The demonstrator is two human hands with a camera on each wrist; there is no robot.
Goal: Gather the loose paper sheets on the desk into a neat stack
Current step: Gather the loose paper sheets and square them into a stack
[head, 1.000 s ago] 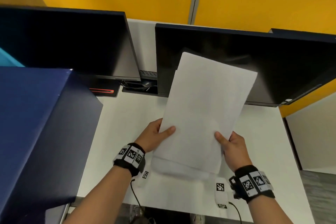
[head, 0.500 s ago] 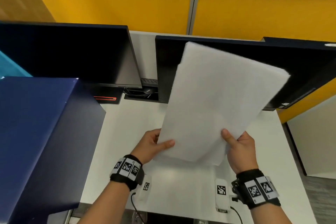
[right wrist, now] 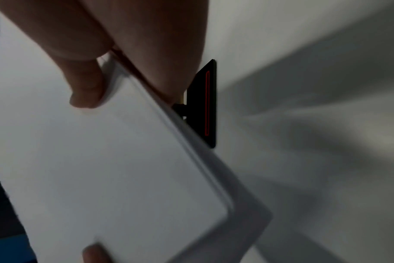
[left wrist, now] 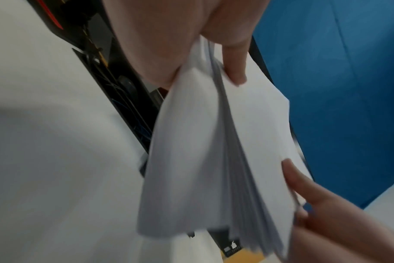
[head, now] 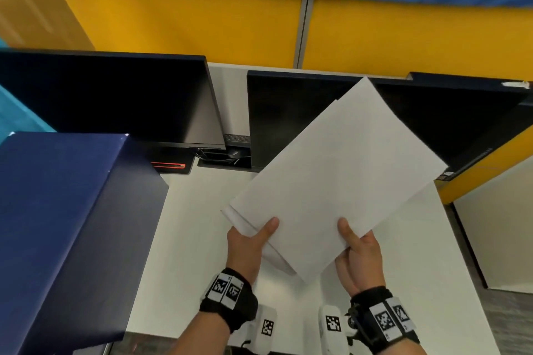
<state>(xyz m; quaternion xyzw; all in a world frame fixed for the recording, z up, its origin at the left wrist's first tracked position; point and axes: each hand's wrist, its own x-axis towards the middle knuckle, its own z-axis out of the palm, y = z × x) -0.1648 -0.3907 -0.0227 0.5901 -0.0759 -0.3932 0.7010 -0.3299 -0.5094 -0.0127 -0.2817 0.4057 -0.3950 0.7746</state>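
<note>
A bundle of white paper sheets (head: 331, 179) is held up in the air above the white desk (head: 196, 262), tilted with its far end toward the right. My left hand (head: 253, 242) pinches its lower left edge, thumb on top. My right hand (head: 357, 251) grips the lower right edge, thumb on top and fingers beneath. The sheet edges are uneven at the lower left corner. In the left wrist view the paper sheets (left wrist: 214, 151) fan slightly between thumb and fingers. In the right wrist view the paper sheets (right wrist: 106, 169) show under my thumb.
Two dark monitors (head: 115, 101) (head: 288, 112) stand at the back of the desk before a yellow partition (head: 202, 23). A dark blue box (head: 63, 225) rises at the left. A black base with a red line (head: 170, 166) lies under the left monitor.
The paper bundle has been lifted off the desk and rotated clockwise, its far end swinging right. Both hands kept their hold.
</note>
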